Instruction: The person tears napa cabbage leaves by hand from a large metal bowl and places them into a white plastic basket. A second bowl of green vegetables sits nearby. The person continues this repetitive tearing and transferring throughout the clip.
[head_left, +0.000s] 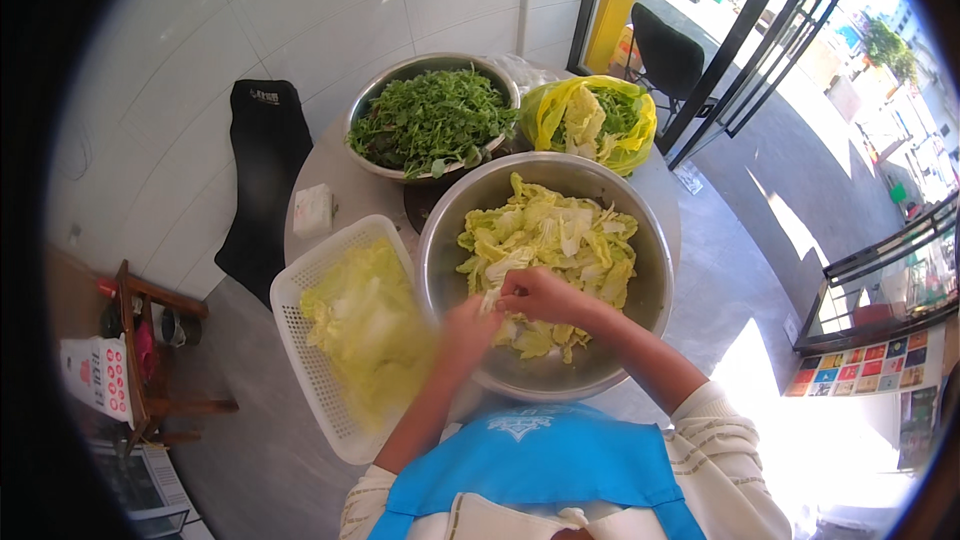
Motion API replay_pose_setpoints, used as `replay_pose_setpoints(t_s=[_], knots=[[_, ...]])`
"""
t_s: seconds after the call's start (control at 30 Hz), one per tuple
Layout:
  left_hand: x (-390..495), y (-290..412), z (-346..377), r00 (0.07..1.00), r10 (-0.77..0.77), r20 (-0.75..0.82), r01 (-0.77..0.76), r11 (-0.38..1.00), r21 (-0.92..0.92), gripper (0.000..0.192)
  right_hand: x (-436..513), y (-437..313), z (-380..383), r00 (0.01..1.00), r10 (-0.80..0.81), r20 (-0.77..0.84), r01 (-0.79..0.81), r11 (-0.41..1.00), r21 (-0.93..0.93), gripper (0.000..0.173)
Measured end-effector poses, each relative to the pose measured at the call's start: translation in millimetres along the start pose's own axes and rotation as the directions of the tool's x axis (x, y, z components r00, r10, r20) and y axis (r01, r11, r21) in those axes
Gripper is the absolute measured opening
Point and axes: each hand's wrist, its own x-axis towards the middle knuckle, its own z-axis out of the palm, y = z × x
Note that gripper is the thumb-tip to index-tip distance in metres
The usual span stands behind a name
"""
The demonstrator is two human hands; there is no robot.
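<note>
My left hand (pixel 472 326) and my right hand (pixel 536 294) meet over the near left part of a large steel bowl (pixel 652 240). Between them both hands grip a pale piece of cabbage leaf (pixel 491 300). Below, torn yellow-green napa cabbage leaves (pixel 559 232) lie heaped in the bowl. To the left stands a white perforated plastic basket (pixel 300 375) with more cabbage leaves (pixel 360 315), partly blurred. My left forearm passes over the basket's right side and hides some of it.
Behind the big bowl stand a steel basin (pixel 360 157) of leafy greens (pixel 435 120) and a yellow plastic bag (pixel 536 109) holding cabbage and greens. A white packet (pixel 313 211) lies on the round table (pixel 322 157). A black chair (pixel 667 52) is by the glass door; a wooden chair (pixel 142 345) stands left.
</note>
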Motion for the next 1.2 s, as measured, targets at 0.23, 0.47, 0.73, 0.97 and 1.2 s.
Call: replay_pose_setpoints(t_s=[0.23,0.47,0.73,0.97,1.2], knots=[[8.8,-4.9,6.4,0.991,0.116,-0.063,-0.111,0.991,0.08,0.018,8.0,-9.2,9.7,0.982,0.104,-0.159,-0.11,0.994,-0.027,0.015],[2.9,-13.3,-34.5,0.984,-0.111,-0.142,-0.062,0.528,-0.847,0.016,-7.3,15.3,-9.1,0.922,0.207,-0.328,-0.027,0.879,0.477,0.012],[-35.3,-43.2,-150.9,0.923,0.014,-0.383,-0.103,0.972,-0.212,0.023,-62.6,106.7,-36.5,0.865,0.479,0.149,-0.457,0.875,-0.162,0.022],[-72.6,-57.7,-162.2,0.99,-0.009,-0.143,0.058,0.939,0.338,0.053,-54.6,125.1,31.6,0.923,0.372,0.095,-0.21,0.695,-0.688,0.035],[-77.6,-43.8,-159.2,0.95,0.043,-0.308,0.029,0.974,0.224,0.044,-31.7,88.0,53.0,0.781,0.6,0.176,-0.358,0.661,-0.66,0.036]])
